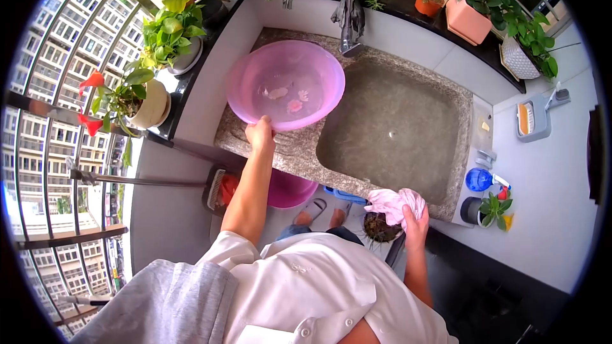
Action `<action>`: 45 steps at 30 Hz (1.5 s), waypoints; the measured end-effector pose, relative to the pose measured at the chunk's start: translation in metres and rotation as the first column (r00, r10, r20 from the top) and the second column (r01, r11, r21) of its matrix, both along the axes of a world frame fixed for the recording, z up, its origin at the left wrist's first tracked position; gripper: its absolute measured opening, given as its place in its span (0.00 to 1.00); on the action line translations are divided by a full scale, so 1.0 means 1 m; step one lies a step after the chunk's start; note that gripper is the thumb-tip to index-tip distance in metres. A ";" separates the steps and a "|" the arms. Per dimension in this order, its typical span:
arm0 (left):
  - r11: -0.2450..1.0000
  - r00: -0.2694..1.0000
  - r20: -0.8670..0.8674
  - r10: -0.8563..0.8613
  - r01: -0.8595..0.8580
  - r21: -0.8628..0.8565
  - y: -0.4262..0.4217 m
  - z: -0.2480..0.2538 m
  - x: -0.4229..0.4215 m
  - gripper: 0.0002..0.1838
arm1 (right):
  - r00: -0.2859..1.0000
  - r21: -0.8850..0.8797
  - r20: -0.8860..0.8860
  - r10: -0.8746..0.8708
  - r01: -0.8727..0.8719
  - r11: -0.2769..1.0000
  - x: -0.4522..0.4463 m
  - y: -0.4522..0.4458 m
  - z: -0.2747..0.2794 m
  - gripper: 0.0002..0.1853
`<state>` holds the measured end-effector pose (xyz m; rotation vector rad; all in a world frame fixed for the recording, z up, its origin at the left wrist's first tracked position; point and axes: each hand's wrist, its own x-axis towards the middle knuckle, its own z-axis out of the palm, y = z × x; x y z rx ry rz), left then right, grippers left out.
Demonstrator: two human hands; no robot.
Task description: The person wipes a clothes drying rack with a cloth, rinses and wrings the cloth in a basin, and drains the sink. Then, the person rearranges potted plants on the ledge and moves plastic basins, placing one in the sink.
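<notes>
My left hand [260, 135] grips the near rim of a translucent pink basin [238, 92], thumb over the edge. The basin rests on the stone ledge left of the sink bowl, and flower shapes show on its bottom. A crumpled pale pink cloth [389, 204] is in my right hand [415, 226], with the fingers closed around it. It lies against the near right edge of the stone sink [299, 160]. Cloudy greyish water [390, 134] stands in the sink bowl.
A chrome faucet [347, 19] rises at the back. Potted plants [172, 35] line the ledges. A blue spray bottle [479, 179], a succulent pot [472, 211] and a grey holder [539, 121] stand on the right counter. Below is a magenta tub [290, 191].
</notes>
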<state>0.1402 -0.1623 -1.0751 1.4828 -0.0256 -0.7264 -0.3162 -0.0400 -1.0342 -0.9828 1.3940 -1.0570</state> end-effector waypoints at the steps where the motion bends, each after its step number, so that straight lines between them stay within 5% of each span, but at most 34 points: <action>1: 1.000 1.000 -0.015 -0.002 0.002 -0.029 0.004 0.012 -0.010 0.05 | 0.999 -0.025 -0.043 0.010 -0.011 1.000 -0.008 -0.008 -0.002 0.22; 11: 0.997 0.986 -0.147 0.073 -0.068 0.041 0.065 0.068 -0.054 0.11 | 0.993 -0.046 0.110 0.050 -0.045 0.998 -0.017 -0.049 -0.017 0.19; 24: 0.996 0.996 -0.070 0.062 -0.058 0.063 0.066 0.106 -0.042 0.08 | 0.995 -0.099 0.044 0.084 -0.080 0.992 -0.007 -0.050 -0.024 0.21; 35: 0.998 0.999 0.008 -0.034 0.034 0.059 0.048 0.124 -0.025 0.06 | 0.907 0.099 0.368 0.205 -0.258 0.961 0.071 -0.077 -0.020 0.16; 45: 0.990 0.986 0.117 -0.115 0.105 0.092 0.041 0.152 -0.016 0.06 | 0.689 0.266 0.700 0.187 -0.495 0.827 0.191 -0.147 -0.013 0.26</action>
